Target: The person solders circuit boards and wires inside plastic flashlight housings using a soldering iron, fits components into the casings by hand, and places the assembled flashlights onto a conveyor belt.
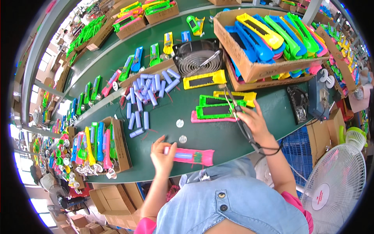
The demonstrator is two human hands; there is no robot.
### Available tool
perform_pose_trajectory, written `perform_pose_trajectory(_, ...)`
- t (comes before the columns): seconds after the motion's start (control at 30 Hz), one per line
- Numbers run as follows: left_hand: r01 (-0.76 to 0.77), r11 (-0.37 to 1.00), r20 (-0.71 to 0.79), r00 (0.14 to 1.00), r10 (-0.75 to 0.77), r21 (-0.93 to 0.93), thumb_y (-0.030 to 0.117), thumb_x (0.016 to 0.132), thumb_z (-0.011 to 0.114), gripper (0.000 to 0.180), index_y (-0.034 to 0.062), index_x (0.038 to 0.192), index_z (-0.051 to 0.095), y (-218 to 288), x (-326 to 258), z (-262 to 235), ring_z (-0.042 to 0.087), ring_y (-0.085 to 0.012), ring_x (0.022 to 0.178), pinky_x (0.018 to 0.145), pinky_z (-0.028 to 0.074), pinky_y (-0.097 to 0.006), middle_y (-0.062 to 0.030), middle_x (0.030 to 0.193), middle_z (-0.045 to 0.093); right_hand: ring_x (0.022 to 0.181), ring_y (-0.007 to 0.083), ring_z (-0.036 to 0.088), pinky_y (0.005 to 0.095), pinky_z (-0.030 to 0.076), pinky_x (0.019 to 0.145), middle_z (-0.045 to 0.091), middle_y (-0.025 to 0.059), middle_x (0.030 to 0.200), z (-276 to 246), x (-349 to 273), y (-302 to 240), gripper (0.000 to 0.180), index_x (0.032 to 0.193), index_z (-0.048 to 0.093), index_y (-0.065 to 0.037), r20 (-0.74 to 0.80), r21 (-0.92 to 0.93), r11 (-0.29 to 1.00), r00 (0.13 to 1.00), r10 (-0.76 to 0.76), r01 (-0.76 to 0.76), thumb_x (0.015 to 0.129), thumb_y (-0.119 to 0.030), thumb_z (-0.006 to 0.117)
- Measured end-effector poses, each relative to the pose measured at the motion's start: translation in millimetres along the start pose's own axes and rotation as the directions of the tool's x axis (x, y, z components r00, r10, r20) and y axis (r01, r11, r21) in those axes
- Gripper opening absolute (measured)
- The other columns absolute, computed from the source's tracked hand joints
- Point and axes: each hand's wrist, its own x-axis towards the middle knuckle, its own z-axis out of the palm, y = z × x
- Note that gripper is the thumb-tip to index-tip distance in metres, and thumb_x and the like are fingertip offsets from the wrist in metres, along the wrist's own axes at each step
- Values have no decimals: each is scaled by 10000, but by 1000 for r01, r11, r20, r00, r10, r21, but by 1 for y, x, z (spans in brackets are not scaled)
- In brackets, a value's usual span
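Note:
My left hand (161, 156) grips the left end of a pink plastic housing (207, 157) lying near the front edge of the green table. Inside that housing are a purple cylindrical battery (183, 155) and a small green circuit board (197, 157). Further right, my right hand (254, 121) is closed around a soldering iron (242, 124), its cord hanging past the wrist. The iron's far end points up and away over green housings (213, 112). Two small round discs (179, 123) lie beyond my left hand.
Loose purple batteries (146, 89) with wires are heaped left of centre. Behind stand a black fan (196, 58) and a yellow housing (204, 80). Cardboard boxes of coloured housings flank the table, a large one (269, 70) at right and another (124, 150) at left. A white fan (333, 187) stands lower right.

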Motion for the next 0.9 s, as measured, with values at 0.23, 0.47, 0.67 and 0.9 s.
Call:
perform_pose_trajectory(0.23, -588, 666, -72, 722, 688, 459, 79, 585, 726, 205, 97, 776, 655, 51, -20, 2, 496, -282, 964, 861, 392, -417, -58, 957, 569, 841, 298, 604, 395, 470, 834, 611, 128, 969, 7, -2, 9, 428, 1159, 462, -41, -100, 182, 983, 995, 2, 17, 748, -16, 576)
perform_pose_trajectory(0.47, -919, 379, 684, 345, 643, 108, 97, 639, 587, 200, 40, 830, 606, 62, 1, 12, 516, -209, 854, 746, 441, -327, -66, 887, 562, 843, 238, 642, 256, 494, 727, 644, 137, 918, -10, -8, -44, 234, 1012, 545, 4, -77, 459, 829, 915, 396, -320, 789, 71, 568)
perform_pose_trajectory(0.67, -993, 104, 642, 118, 758, 59, 109, 626, 575, 240, -11, 833, 596, 46, 4, 21, 545, -178, 731, 587, 475, -262, -90, 862, 564, 837, 312, 604, 353, 490, 742, 612, 148, 923, 11, -34, -68, 365, 1079, 506, -21, -23, 511, 852, 988, 151, -118, 724, -5, 591)
perform_pose_trajectory(0.9, -994, -110, 592, -81, 802, 14, 122, 587, 556, 255, -60, 762, 592, 44, 11, 25, 550, -183, 711, 574, 477, -255, -133, 820, 569, 909, 327, 592, 405, 460, 861, 601, 134, 1009, 25, -39, -71, 451, 1159, 456, -39, 7, 433, 899, 998, 59, -57, 734, -24, 607)
